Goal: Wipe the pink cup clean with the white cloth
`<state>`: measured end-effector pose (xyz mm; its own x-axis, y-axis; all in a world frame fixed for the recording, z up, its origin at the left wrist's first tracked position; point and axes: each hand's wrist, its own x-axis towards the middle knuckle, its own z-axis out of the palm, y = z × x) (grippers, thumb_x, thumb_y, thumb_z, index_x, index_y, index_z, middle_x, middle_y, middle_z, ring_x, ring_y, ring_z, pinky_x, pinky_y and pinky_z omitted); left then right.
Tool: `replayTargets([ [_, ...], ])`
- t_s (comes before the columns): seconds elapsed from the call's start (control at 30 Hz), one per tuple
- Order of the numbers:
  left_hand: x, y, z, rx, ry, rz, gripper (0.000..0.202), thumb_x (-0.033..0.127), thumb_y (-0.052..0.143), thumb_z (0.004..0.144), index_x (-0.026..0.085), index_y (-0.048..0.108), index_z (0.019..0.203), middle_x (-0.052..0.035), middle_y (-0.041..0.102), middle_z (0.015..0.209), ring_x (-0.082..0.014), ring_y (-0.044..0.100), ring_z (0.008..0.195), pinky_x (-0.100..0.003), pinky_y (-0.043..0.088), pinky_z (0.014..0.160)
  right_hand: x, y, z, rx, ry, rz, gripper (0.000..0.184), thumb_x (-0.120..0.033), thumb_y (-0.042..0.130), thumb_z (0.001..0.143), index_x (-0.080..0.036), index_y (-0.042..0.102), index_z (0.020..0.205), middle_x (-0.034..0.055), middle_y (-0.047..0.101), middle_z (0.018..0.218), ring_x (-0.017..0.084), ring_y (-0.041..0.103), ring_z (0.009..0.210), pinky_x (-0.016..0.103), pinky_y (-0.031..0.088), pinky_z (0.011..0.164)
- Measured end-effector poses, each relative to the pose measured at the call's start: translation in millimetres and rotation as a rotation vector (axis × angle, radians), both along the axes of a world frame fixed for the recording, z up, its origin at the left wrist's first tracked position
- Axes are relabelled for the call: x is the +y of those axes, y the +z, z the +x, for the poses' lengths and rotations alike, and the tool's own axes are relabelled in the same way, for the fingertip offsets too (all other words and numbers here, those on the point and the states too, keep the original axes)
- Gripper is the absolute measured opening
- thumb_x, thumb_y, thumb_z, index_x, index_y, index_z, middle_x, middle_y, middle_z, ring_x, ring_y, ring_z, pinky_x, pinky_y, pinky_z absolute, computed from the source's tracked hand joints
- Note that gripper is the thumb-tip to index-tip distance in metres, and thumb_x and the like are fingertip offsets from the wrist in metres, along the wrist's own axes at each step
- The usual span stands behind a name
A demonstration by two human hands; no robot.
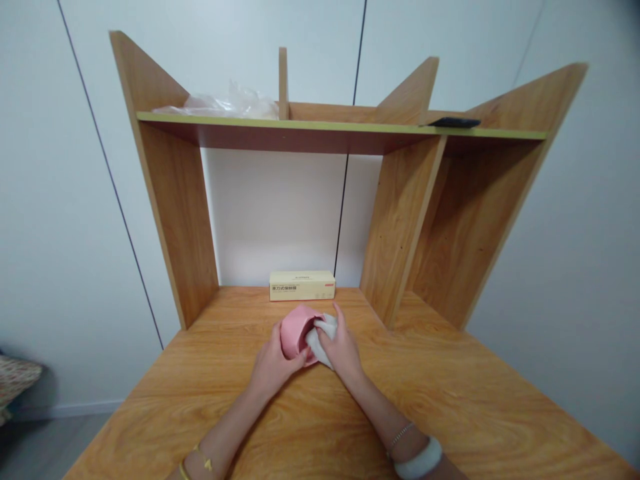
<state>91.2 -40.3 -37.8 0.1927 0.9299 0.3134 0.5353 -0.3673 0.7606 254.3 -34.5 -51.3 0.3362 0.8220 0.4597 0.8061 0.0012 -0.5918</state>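
Note:
A pink bowl-like container (296, 327) is tipped on its side above the desk, its opening facing right. My left hand (276, 360) is wrapped around it from the left, with the thumb at the lower rim. In my right hand (342, 347) is a white cloth or tissue (320, 343), pressed partly into the opening. The thumb and fingers of that hand are closed on the white piece, and one finger points up. The inside of the container is mostly hidden by the cloth and fingers.
A cream cardboard box (302, 287) with printed text stands behind my hands. The wooden desk (450, 407) carries a shelf unit (400, 233) with upright panels at left and right. Clear plastic bags (225, 103) and a flat black object (454, 123) lie on the upper shelf.

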Motion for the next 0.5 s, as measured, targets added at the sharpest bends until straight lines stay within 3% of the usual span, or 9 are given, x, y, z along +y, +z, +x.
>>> replayTargets([
  [0.13,0,2.8,-3,0.077,0.044,0.018,0.071,0.043,0.060,0.068,0.015,0.035,0.127,-0.0129,0.061,0.108,-0.0289,0.058,0.097,-0.038,0.045,0.080,-6,10.2,-1,-0.076,-0.045,0.040,0.069,-0.037,0.052,0.075,-0.017,0.025,0.136,0.0078,0.067,0.083,0.024,0.061,0.076,0.032,0.042,0.068],
  [0.27,-1,4.4,-5,0.137,0.029,0.029,0.069,0.040,0.058,0.069,0.018,0.033,0.130,-0.0107,0.063,0.106,-0.0271,0.061,0.090,-0.035,0.046,0.076,-9,15.2,-1,-0.157,-0.001,0.090,0.068,-0.034,0.052,0.076,-0.019,0.024,0.136,0.0062,0.067,0.084,0.023,0.060,0.078,0.034,0.039,0.076],
  [0.37,-3,5.9,-5,0.169,-0.012,0.047,0.066,0.040,0.055,0.071,0.020,0.034,0.130,-0.0088,0.065,0.100,-0.0257,0.063,0.083,-0.034,0.047,0.072,-7,11.2,1,-0.180,0.023,0.018,0.066,-0.033,0.051,0.077,-0.017,0.025,0.136,0.0089,0.067,0.091,0.025,0.060,0.082,0.034,0.039,0.075],
  [0.5,-5,6.3,-4,0.164,-0.034,0.073,0.069,0.044,0.054,0.072,0.019,0.032,0.133,-0.0107,0.063,0.107,-0.0270,0.062,0.088,-0.037,0.046,0.078,-2,1.0,4,-0.169,0.037,-0.091,0.063,-0.029,0.047,0.079,-0.015,0.025,0.136,0.0134,0.064,0.099,0.025,0.061,0.085,0.032,0.041,0.072],
])
